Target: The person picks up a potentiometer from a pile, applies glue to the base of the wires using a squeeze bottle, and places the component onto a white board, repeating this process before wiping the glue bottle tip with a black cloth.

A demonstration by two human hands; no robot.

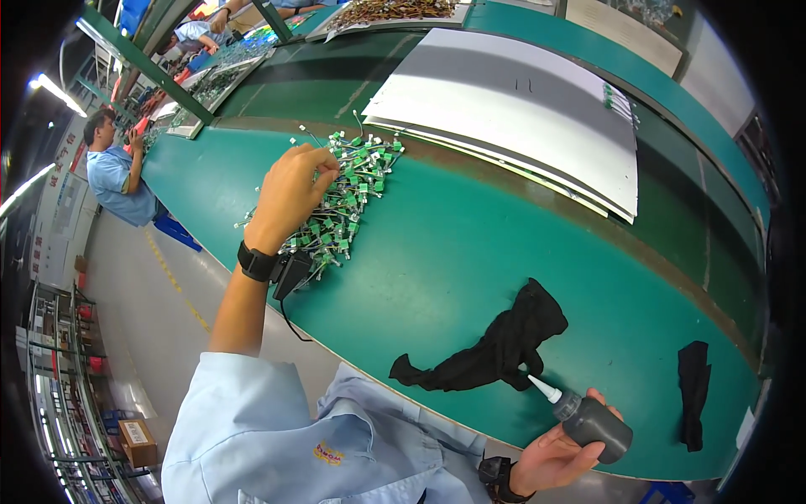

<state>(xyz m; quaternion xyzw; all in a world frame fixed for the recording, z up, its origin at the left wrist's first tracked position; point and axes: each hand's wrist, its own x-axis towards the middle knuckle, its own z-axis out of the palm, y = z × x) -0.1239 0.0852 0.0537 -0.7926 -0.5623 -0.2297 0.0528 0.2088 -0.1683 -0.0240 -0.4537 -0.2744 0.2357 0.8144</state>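
My left hand [294, 186] is over a heap of small green circuit boards with wires and white connectors [361, 181] at the left of the green table. Its fingers are curled together at the heap's far side; whatever is between them is hidden. At the near right, my right hand [541, 464] grips a dark squeeze bottle [598, 428], which is tilted with its white pointed nozzle up and to the left. Just beyond the nozzle lies a crumpled black cloth [504, 340].
Another black cloth piece [693, 395] lies at the right. Stacked white sheets [520, 101] rest on the dark green strip beyond, with a few small boards [617, 101] at their right edge. A green post [159, 76] stands at the far left, near a seated co-worker [117, 172].
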